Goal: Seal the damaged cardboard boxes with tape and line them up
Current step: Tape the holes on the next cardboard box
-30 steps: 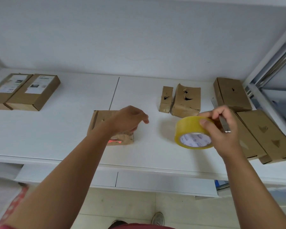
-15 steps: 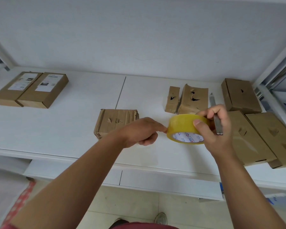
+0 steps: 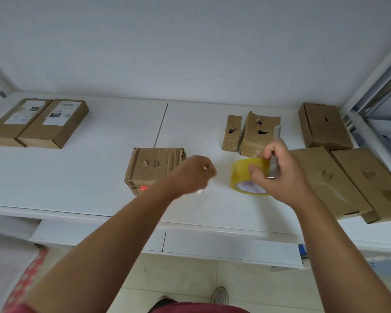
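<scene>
Left hand (image 3: 193, 175) now apart from yellow tape roll (image 3: 246, 175)

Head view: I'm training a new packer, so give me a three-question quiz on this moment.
1. True or false: the yellow tape roll is in the right hand.
2. Which box lies nearest the left hand? A: a labelled box; B: the torn box.
3. Fill in: besides the roll, the right hand's grip holds a metal ____.

Key: 1 true; 2 B; 3 cutter.

White shelf (image 3: 77, 177), white wall (image 3: 190, 41), tiled floor (image 3: 190, 279)
</scene>
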Tool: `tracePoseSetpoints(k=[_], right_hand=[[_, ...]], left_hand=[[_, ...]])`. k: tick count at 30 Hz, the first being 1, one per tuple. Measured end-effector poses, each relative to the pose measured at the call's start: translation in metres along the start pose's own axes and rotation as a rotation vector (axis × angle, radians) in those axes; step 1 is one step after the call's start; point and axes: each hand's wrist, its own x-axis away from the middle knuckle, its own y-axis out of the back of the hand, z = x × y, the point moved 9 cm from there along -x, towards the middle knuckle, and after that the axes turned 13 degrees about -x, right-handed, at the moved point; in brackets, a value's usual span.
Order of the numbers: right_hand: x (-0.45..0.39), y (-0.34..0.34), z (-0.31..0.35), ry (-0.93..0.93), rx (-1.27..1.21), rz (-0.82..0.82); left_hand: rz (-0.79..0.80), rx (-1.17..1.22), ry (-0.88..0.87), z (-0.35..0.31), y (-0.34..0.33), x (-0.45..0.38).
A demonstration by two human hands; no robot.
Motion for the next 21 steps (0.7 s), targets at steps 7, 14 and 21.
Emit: tracePoseSetpoints(k=[7,14,21], right_hand=[[0.000,-0.021,-0.053,-0.218,0.695,0.454],[0.017,-0.034,-0.085,-0.539,0.933,0.703],[0.015,-0.061,-0.092,-0.504,1.112,0.731]], left_hand=[[-0.054,-0.348,0.020,-0.001,0.000,-0.007],[0.143,-0.481,0.127,0.018,-0.076,-0.019],[0.162,-0.755,0.164,0.024,-0.096,-0.027]])
